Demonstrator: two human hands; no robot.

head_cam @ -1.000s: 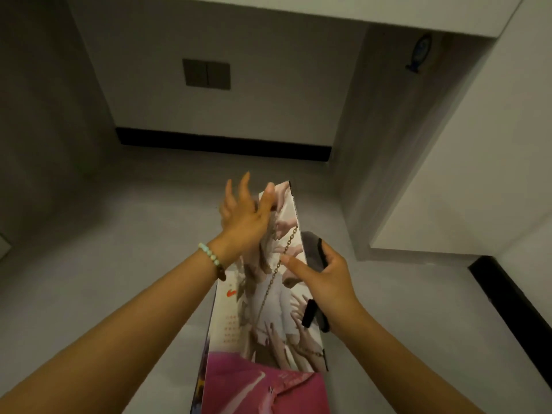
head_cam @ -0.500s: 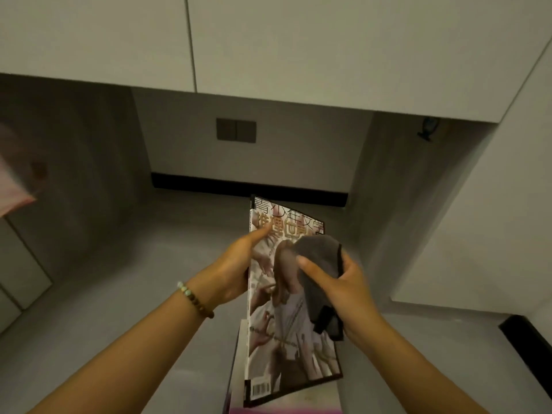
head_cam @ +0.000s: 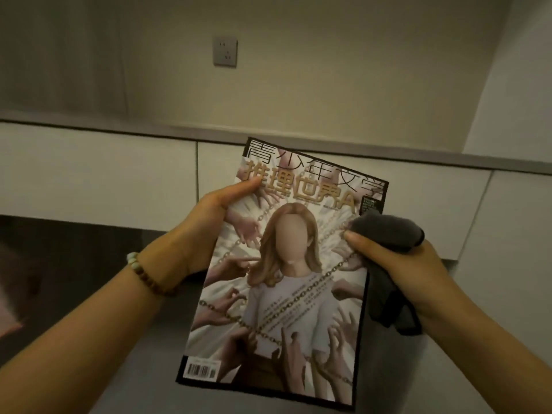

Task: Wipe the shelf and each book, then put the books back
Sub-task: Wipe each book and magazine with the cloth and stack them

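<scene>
While my left hand (head_cam: pixel 203 231) grips the magazine (head_cam: pixel 283 279) by its left edge, long axis running up-frame, my right hand (head_cam: pixel 397 264) pinches the grey cloth (head_cam: pixel 385 234) against its right edge.

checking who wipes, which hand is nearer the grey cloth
Right. The right hand grips the cloth at the right edge of the magazine; the left hand holds the opposite edge.

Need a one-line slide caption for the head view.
Left hand holds a magazine face up while the right hand grips a grey cloth at its right edge.
</scene>
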